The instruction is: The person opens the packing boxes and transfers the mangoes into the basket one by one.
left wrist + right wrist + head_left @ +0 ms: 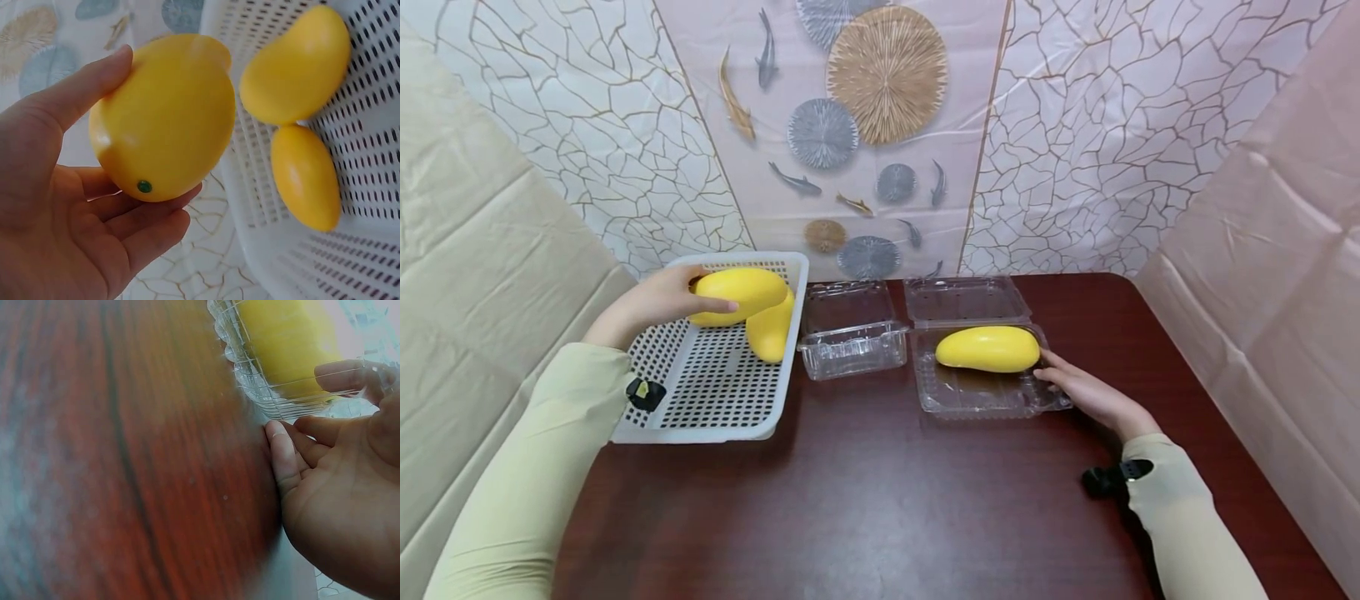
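Note:
My left hand [658, 302] grips a yellow mango [745, 292] above the white basket. In the left wrist view, thumb and fingers curl round this mango, whose green stem dot [144, 186] faces the camera. Two more mangoes [300, 69] lie in the basket; the head view shows only one mango [769, 333] there plainly. Over on the right, an open clear plastic box [977, 402] holds another mango [988, 348]. My right hand [1093, 396] holds the right edge of that box, its fingers on both sides of the plastic wall in the right wrist view.
The white perforated basket [786, 400] stands at the left of the dark wooden table [865, 500]. Between it and the right-hand box sits a second clear plastic box [853, 354], its lid raised behind. Patterned cloth [1075, 167] walls the back, and plain cloth hangs at both sides.

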The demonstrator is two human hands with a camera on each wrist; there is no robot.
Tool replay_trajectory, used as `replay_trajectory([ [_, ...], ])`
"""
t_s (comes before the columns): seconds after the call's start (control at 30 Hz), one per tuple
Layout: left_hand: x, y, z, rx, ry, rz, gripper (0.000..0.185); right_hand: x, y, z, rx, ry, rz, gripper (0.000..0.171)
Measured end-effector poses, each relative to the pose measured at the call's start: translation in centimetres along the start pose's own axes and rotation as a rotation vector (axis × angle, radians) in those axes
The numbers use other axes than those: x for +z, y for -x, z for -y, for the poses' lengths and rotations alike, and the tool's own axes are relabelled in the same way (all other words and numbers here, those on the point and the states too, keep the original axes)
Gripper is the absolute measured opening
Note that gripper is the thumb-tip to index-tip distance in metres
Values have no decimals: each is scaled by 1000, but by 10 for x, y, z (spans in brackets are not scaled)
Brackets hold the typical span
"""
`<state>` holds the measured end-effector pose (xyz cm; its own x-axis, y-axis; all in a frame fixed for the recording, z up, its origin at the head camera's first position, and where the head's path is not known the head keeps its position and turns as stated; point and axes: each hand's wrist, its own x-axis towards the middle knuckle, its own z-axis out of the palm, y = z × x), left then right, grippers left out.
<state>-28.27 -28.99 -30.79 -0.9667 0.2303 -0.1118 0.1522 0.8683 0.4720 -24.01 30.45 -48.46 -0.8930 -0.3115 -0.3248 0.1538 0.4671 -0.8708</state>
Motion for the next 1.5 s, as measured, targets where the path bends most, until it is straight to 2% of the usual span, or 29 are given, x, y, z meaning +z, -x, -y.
replay_trajectory([
  [0.17, 1, 5, 7, -37, -40, -1, 56, 0, 0, 1, 9, 9, -2, 80],
  [0.43, 1, 9, 16, -49, -61, 18, 58, 1, 0, 3, 17, 3, 8, 80],
  [0.57, -1, 10, 22, -73, -80, 29, 68, 0, 0, 3, 14, 9, 11, 81],
  [0.73, -2, 11, 29, -130, -99, 42, 91, 0, 0, 1, 24, 12, 9, 81],
  [0.87, 0, 13, 35, -165, -115, 50, 98, 0, 0, 1, 39, 12, 10, 81],
  [1.17, 14, 18, 48, -201, -107, 59, 91, -2, 2, 2, 36, 23, 9, 82],
  [1.5, 25, 20, 52, -215, -76, 87, 89, -2, 1, 2, 52, 20, 8, 83],
])
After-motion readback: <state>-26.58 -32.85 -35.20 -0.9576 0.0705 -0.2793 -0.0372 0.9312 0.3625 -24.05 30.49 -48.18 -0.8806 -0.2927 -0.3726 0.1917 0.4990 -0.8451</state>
